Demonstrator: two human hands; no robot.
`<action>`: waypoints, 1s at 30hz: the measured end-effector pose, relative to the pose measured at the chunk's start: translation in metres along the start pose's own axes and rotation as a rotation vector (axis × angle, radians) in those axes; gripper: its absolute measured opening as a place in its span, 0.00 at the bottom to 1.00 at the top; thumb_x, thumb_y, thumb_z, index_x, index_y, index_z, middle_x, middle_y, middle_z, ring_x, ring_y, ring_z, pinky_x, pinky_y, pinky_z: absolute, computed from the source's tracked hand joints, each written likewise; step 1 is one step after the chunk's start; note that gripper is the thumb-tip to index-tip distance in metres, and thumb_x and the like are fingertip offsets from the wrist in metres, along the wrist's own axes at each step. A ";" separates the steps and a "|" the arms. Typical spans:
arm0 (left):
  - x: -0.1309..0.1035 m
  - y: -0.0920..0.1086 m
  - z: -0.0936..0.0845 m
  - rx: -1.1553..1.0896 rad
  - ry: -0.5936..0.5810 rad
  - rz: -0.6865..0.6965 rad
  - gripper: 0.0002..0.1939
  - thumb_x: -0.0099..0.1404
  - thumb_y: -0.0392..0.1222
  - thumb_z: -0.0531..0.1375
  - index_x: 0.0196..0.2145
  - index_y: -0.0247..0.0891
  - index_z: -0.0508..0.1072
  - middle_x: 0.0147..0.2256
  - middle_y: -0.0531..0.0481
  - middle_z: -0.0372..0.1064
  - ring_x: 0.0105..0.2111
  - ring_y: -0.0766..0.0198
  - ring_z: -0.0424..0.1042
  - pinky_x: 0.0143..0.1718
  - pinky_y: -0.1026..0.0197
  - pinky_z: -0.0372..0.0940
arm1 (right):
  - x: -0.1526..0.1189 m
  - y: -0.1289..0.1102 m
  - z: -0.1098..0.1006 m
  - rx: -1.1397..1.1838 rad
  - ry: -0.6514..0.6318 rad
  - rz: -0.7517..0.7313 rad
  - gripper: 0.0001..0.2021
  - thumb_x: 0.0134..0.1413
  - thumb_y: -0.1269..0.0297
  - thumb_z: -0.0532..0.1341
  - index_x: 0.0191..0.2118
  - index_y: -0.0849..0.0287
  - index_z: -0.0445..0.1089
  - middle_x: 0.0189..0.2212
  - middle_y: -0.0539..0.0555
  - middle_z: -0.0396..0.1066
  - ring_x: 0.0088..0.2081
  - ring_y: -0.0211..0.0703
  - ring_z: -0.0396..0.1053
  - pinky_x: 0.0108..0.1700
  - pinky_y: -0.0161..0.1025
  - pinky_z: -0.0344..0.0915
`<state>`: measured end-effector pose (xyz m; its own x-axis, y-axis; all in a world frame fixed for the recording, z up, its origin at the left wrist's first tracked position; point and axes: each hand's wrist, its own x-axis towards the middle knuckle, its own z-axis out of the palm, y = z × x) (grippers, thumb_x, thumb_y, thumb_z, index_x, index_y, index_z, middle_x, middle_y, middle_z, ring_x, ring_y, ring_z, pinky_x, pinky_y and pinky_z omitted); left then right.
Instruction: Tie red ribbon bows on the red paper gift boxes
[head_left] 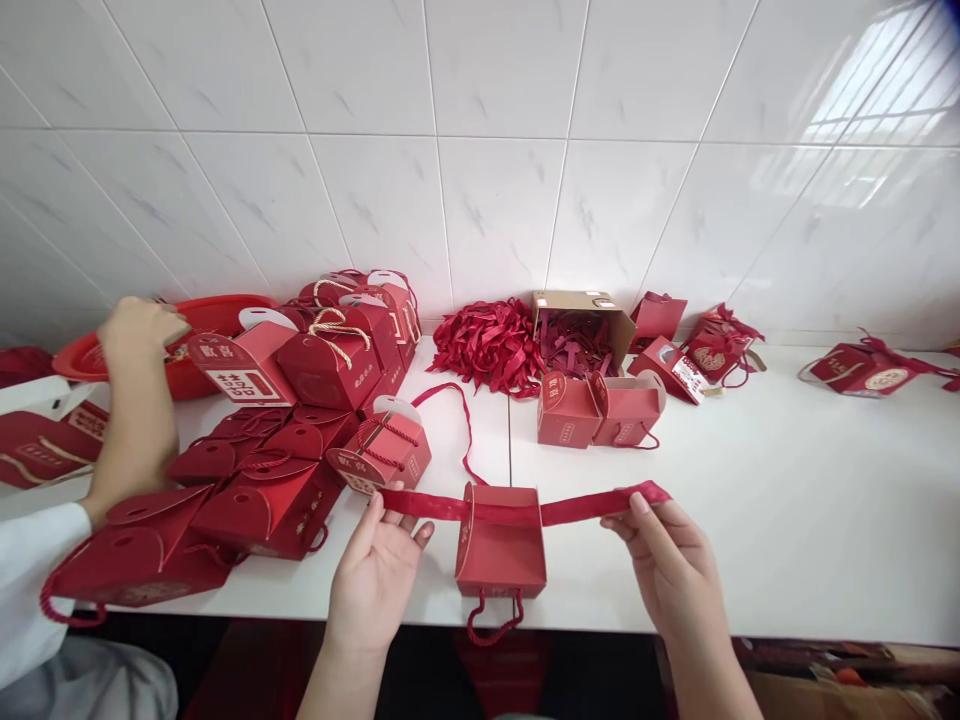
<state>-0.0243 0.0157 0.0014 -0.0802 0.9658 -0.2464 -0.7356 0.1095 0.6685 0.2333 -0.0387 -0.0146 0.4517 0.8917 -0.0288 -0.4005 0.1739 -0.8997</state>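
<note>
A small red gift box [501, 555] stands at the table's front edge, its red cord handle [495, 632] hanging over the side. Across its top runs a dark red ribbon [577, 508], stretched out to both sides. My left hand [382, 570] pinches the ribbon's left end between thumb and fingers. At the other end, my right hand [667, 550] grips the ribbon between thumb and forefinger. Just behind my left hand sits another red box [386, 450] with cord handles.
Stacked red boxes [322, 360] crowd the left, beside a red basin [225, 315] and a co-worker's arm [139, 430]. Behind lie a ribbon pile [487, 345], a cardboard box [626, 335] with dark red pieces, and two red boxes [570, 415]. A bow-tied box [862, 370] stands far right.
</note>
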 end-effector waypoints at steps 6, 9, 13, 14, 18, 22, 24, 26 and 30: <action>-0.003 0.022 0.014 0.528 -0.016 0.481 0.11 0.55 0.46 0.68 0.34 0.38 0.77 0.31 0.53 0.73 0.34 0.68 0.69 0.36 0.69 0.66 | 0.008 -0.030 0.025 -0.403 -0.035 -0.371 0.06 0.53 0.60 0.66 0.34 0.57 0.74 0.25 0.52 0.73 0.27 0.40 0.70 0.27 0.35 0.68; -0.007 0.030 0.032 0.628 -0.066 0.580 0.09 0.54 0.43 0.69 0.31 0.39 0.76 0.26 0.56 0.71 0.28 0.71 0.68 0.32 0.71 0.65 | 0.009 -0.042 0.045 -0.486 -0.128 -0.543 0.06 0.57 0.62 0.62 0.33 0.57 0.74 0.27 0.52 0.71 0.28 0.40 0.68 0.29 0.35 0.67; -0.012 0.035 0.058 0.751 -0.149 0.665 0.08 0.55 0.42 0.68 0.30 0.38 0.74 0.27 0.55 0.71 0.27 0.70 0.69 0.32 0.70 0.66 | 0.013 -0.052 0.066 -0.473 -0.234 -0.586 0.04 0.57 0.64 0.62 0.34 0.58 0.72 0.26 0.51 0.69 0.27 0.38 0.66 0.28 0.34 0.65; -0.012 0.035 0.064 0.764 -0.170 0.675 0.08 0.55 0.43 0.68 0.31 0.37 0.75 0.27 0.54 0.72 0.28 0.69 0.70 0.32 0.69 0.67 | 0.014 -0.054 0.070 -0.447 -0.257 -0.576 0.04 0.57 0.64 0.61 0.34 0.58 0.72 0.26 0.51 0.69 0.27 0.37 0.66 0.28 0.34 0.65; -0.007 0.040 0.081 0.657 -0.252 0.639 0.11 0.53 0.42 0.68 0.33 0.36 0.76 0.29 0.52 0.73 0.29 0.67 0.71 0.33 0.67 0.68 | 0.017 -0.057 0.081 -0.360 -0.359 -0.531 0.06 0.58 0.64 0.61 0.31 0.57 0.70 0.28 0.50 0.67 0.31 0.37 0.65 0.33 0.34 0.64; 0.000 0.048 0.092 0.535 -0.350 0.619 0.08 0.54 0.39 0.68 0.33 0.38 0.78 0.30 0.53 0.75 0.30 0.68 0.72 0.36 0.67 0.68 | 0.019 -0.058 0.090 -0.293 -0.370 -0.471 0.05 0.57 0.62 0.62 0.33 0.57 0.70 0.28 0.50 0.68 0.31 0.38 0.65 0.35 0.35 0.65; 0.002 0.052 0.096 0.503 -0.383 0.632 0.07 0.54 0.38 0.68 0.33 0.39 0.79 0.30 0.53 0.76 0.31 0.68 0.74 0.39 0.66 0.69 | 0.019 -0.059 0.094 -0.295 -0.355 -0.461 0.08 0.56 0.60 0.62 0.32 0.58 0.69 0.27 0.50 0.68 0.30 0.38 0.65 0.34 0.35 0.64; 0.001 0.054 0.097 0.485 -0.399 0.628 0.06 0.54 0.38 0.69 0.33 0.41 0.80 0.30 0.53 0.77 0.32 0.66 0.75 0.41 0.64 0.70 | 0.018 -0.061 0.096 -0.302 -0.347 -0.457 0.09 0.56 0.58 0.62 0.33 0.59 0.69 0.27 0.51 0.67 0.29 0.38 0.64 0.32 0.35 0.64; -0.001 0.054 0.098 0.533 -0.398 0.609 0.06 0.55 0.42 0.68 0.31 0.39 0.80 0.30 0.51 0.78 0.34 0.61 0.76 0.41 0.59 0.71 | 0.018 -0.063 0.095 -0.287 -0.360 -0.472 0.08 0.57 0.59 0.62 0.35 0.58 0.70 0.29 0.51 0.66 0.31 0.39 0.65 0.33 0.36 0.65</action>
<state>0.0024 0.0431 0.1063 -0.0421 0.8911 0.4518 -0.2241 -0.4491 0.8649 0.1909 0.0063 0.0831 0.2117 0.8396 0.5003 0.0265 0.5068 -0.8617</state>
